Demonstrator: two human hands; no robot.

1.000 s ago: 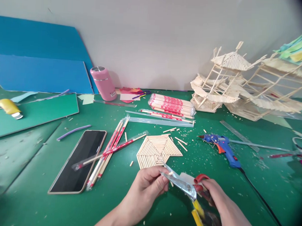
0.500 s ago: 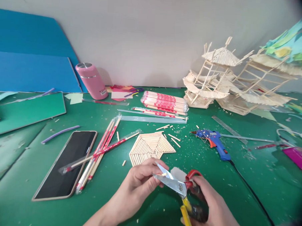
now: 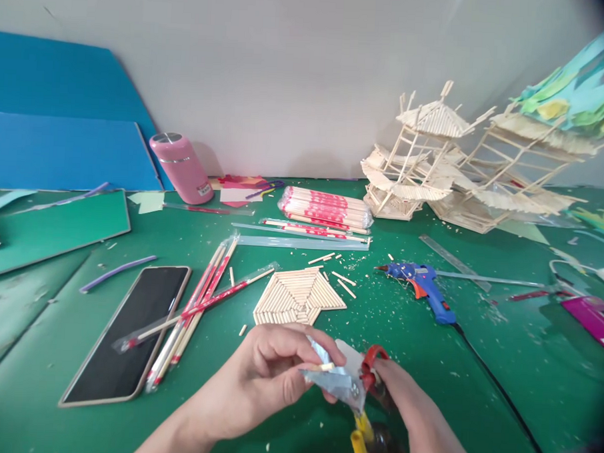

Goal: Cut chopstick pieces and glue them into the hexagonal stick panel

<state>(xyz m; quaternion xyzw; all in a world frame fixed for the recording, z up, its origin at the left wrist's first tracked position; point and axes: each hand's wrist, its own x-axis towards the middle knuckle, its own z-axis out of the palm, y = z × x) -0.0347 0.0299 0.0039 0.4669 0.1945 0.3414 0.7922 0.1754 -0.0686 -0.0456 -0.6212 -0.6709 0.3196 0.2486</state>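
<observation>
My left hand (image 3: 276, 369) pinches a short wooden stick (image 3: 324, 367) whose pale end pokes out between the scissor blades. Its other end is hidden by my fingers. Wrapped around the red and yellow handles, my right hand (image 3: 411, 418) grips a pair of scissors (image 3: 342, 386) with the blades apart around the stick, pointing at my left fingers. Just beyond my left hand lies a flat panel of glued sticks (image 3: 299, 294), fanned like a web with a notch at lower right. Loose cut stick pieces (image 3: 344, 279) lie beside it.
A blue glue gun (image 3: 427, 285) with a black cord lies right. A phone (image 3: 127, 339) and wrapped chopsticks (image 3: 198, 309) lie left; a chopstick bundle (image 3: 325, 209) is behind. Stick-built pavilions (image 3: 425, 158) and a pink flask (image 3: 182, 169) stand near the wall.
Both hands, with the scissors and the stick, sit slightly lower and further left in view. The table's things have shifted a little with the camera. Both hands keep their hold.
</observation>
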